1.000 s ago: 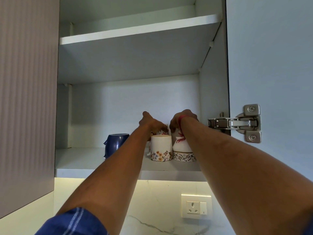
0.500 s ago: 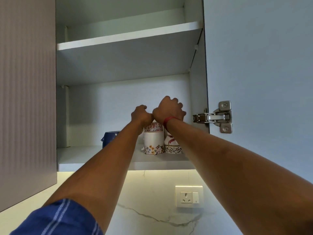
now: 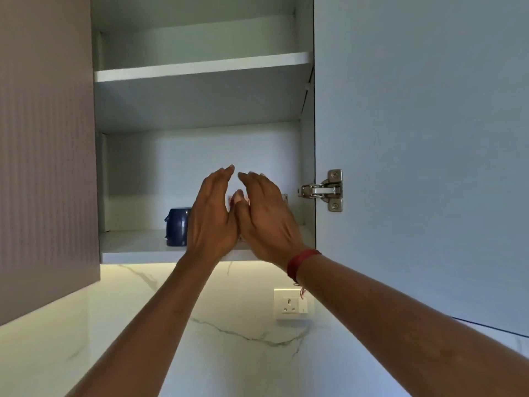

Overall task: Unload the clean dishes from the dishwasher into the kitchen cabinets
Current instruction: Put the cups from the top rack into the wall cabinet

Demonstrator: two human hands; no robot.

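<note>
**Hands open at the lower shelf, cups set down behind them**

A pale grey-blue flat cabinet door is seen swung open on the right. A ribbed mauve door is shut on the left. Between them the white-lined wall cabinet is exposed, with a bare upper shelf and a white lower shelf. Below it a white marble-veined backsplash is lit from under the cabinet.

Both arms are raised to the lower shelf. The left hand and the right hand are held side by side, backs to the camera. Their fingers are straight and their tips nearly meet. Nothing is gripped by either. A red thread band is worn on the right wrist.

A dark blue glazed mug stands upright on the lower shelf, just left of the left hand and so nearer to it. Directly behind the hands, deeper on the shelf, a sliver of white red-patterned ware is glimpsed in the gap. The rest is hidden, so its axis cannot be told.

A steel door hinge and a white wall socket are also seen.

The placing is judged done. The dishwasher is out of view, so a withdrawal straight back and down is called for, clear of the blue mug.
</note>
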